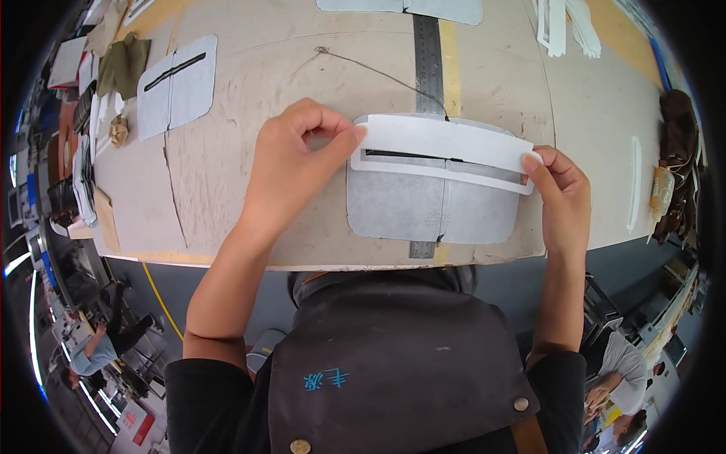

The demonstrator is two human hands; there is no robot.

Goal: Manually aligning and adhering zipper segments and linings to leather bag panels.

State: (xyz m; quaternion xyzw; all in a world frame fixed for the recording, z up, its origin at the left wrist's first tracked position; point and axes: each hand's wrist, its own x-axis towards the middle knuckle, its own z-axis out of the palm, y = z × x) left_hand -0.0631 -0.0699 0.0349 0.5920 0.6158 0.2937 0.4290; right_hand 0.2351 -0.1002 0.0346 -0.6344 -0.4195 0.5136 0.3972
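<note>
A white slotted strip (454, 136), wide along its upper side and narrow along its lower, is stretched between my two hands. My left hand (299, 163) pinches its upper left corner between thumb and fingers. At the right end, my right hand (561, 193) grips it the same way. Under the strip lies a pale grey, round-cornered panel (393, 206), and its black slit shows through the strip's opening. Whether strip and panel touch along their whole length, I cannot tell. A dark steel ruler (428, 64) runs beneath the panel. From the panel's top edge, a thin dark cord (382, 73) trails to the upper left.
On the left of the table (227, 219) lies a similar panel (176, 87) with a black slit. Another panel (446, 7) sits at the far edge. White strips (556, 30) are at the far right, a narrow white frame (634, 185) at the right. Olive cloth (125, 64) lies far left.
</note>
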